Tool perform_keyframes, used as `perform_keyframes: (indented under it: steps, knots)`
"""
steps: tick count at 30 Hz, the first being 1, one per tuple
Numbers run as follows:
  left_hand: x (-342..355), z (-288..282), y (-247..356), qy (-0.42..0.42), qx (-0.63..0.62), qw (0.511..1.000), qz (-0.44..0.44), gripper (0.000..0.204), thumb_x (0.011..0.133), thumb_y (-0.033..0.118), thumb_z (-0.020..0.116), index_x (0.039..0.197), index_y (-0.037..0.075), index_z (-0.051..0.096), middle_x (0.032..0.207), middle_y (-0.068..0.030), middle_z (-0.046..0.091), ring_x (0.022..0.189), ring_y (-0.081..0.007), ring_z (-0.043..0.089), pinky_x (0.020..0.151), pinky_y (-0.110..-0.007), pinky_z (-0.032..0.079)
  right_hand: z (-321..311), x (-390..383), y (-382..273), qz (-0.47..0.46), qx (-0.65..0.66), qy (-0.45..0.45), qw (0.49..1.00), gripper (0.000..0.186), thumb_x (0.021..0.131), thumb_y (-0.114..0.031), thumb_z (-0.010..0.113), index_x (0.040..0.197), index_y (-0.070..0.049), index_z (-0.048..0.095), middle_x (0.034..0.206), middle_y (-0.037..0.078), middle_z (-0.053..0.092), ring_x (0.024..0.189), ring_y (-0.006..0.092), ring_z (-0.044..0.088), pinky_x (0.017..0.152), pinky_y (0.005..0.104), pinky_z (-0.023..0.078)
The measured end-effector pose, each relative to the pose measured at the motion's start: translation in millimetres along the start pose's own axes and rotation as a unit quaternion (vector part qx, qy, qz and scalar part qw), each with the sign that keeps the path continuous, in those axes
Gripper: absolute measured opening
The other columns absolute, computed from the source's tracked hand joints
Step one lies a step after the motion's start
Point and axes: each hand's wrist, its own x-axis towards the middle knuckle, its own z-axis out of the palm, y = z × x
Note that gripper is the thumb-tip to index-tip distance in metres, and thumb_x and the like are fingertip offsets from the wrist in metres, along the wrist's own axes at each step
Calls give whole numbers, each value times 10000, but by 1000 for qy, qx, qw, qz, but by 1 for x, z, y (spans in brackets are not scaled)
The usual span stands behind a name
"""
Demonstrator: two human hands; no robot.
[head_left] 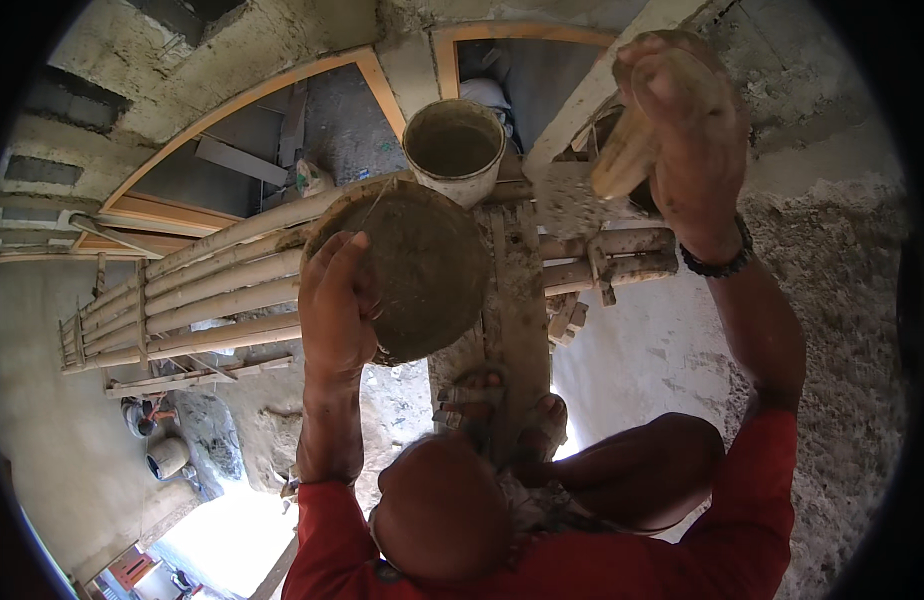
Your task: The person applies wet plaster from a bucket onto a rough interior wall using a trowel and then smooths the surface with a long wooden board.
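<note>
My left hand (340, 300) grips the near-left rim of a round, shallow mortar pan (427, 275), its fingers curled over the edge. The pan's inside is coated with wet grey mortar. On the right, my raised right hand (687, 130) is closed around the wooden handle of a trowel (622, 160). The trowel's blade end is blurred and looks grey with mortar. Just beyond the pan stands a whitish bucket (457, 185), crusted with mortar round its rim. Its inside is dark, and I cannot make out how full it is.
My feet rest on a narrow wooden plank (517, 290). Lashed bamboo poles (222, 290) run off to the left, high above the ground. Rough wall (832, 320) rises close on the right. Wood-framed arched openings (367, 65) lie ahead. Far below are a drum (168, 458) and a person (160, 410).
</note>
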Motion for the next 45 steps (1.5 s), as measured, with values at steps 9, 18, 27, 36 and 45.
perform_keyframes:
  steps: [9, 18, 27, 36, 45]
  knots:
    - [-13, 62, -43, -122, -101, 984, -87, 162, 928, 224, 574, 862, 125, 464, 647, 41, 371, 522, -72, 381, 480, -238, 303, -84, -43, -18, 388, 143, 148, 898, 370, 870, -325, 743, 1062, -27, 637, 966, 64, 645, 831, 115, 628, 705, 261, 514]
    - [-10, 93, -79, -163, -117, 966, -164, 131, 908, 166, 561, 938, 66, 482, 714, -15, 447, 554, -140, 480, 547, -290, 397, -43, -115, -35, 369, 185, 25, 911, 369, 793, -263, 815, 981, -44, 585, 942, 75, 651, 836, 150, 651, 692, 300, 553]
    - [-17, 46, -95, -140, 240, 960, 25, 170, 891, 60, 547, 1044, 7, 495, 855, -70, 566, 820, -164, 588, 781, -302, 471, -5, -131, -104, 220, -124, -509, 823, 171, 877, -197, 604, 878, -26, 597, 870, 129, 634, 786, 285, 647, 665, 422, 546]
    - [-8, -10, -211, -26, 32, 996, -81, 612, 774, 31, 591, 1358, -32, 418, 1274, -173, 529, 1188, -276, 493, 1033, -363, 360, 27, -178, -84, 245, -16, -667, 703, 159, 830, -119, 566, 880, 10, 645, 753, 150, 643, 796, 289, 683, 644, 422, 559]
    - [-10, -12, -241, 0, 106, 994, 14, 595, 769, 48, 543, 1347, -18, 417, 1240, -179, 547, 1110, -287, 556, 953, -381, 460, 1, -168, -99, 645, 253, -550, 468, 271, 825, -221, 625, 859, 31, 533, 607, 120, 596, 438, 232, 568, 390, 341, 441]
